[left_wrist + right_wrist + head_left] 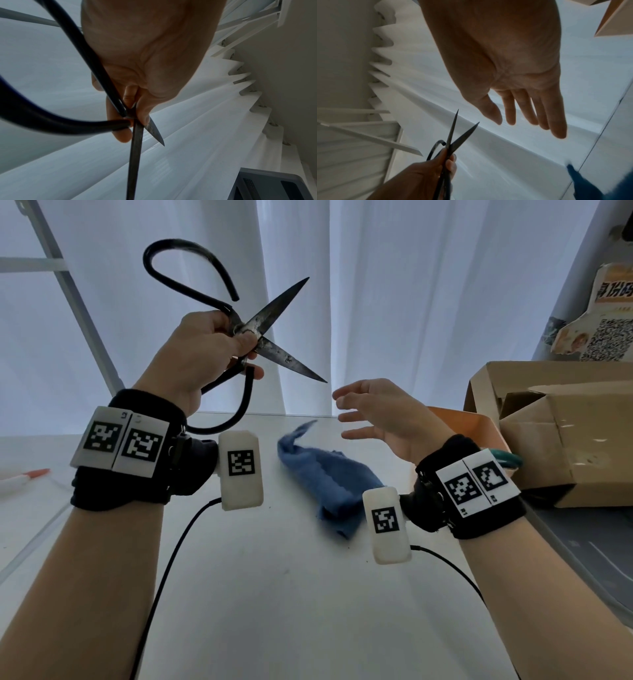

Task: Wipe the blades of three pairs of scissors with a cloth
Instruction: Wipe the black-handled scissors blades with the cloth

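My left hand holds a pair of black iron scissors up in the air, pinching them at the pivot, thumb on top. Their blades are spread wide, stained and dull, pointing right. The large looped handles curve above and below my hand. In the left wrist view the scissors run down from my fingers. My right hand hovers empty with fingers straight, just right of the lower blade tip. The blue cloth lies crumpled on the white table, below my right hand. In the right wrist view the scissors point toward my palm.
An open cardboard box lies at the right, with an orange tray beside it. A teal ring shows behind my right wrist. An orange-tipped pen lies at the left edge. White curtains hang behind.
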A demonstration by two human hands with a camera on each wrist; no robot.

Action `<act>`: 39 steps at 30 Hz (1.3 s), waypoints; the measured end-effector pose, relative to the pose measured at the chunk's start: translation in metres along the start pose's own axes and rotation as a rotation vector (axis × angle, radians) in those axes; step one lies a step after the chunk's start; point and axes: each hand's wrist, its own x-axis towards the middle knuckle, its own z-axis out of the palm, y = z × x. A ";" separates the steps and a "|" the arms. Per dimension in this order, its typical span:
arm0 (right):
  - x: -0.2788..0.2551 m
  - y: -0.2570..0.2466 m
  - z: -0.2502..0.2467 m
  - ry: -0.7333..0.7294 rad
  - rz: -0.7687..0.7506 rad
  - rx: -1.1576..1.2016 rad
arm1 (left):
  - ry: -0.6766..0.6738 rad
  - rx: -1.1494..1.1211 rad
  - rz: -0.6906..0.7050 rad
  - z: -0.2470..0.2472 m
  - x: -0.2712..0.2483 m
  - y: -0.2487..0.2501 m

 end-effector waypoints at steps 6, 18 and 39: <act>-0.005 0.007 0.009 -0.183 0.070 -0.274 | 0.001 -0.005 -0.009 0.002 0.000 0.000; -0.010 0.032 0.025 -0.379 0.226 -0.749 | -0.026 0.007 -0.026 0.007 0.000 -0.001; -0.098 -0.010 -0.002 -0.207 0.006 0.655 | -0.313 0.050 -0.115 0.025 -0.085 0.002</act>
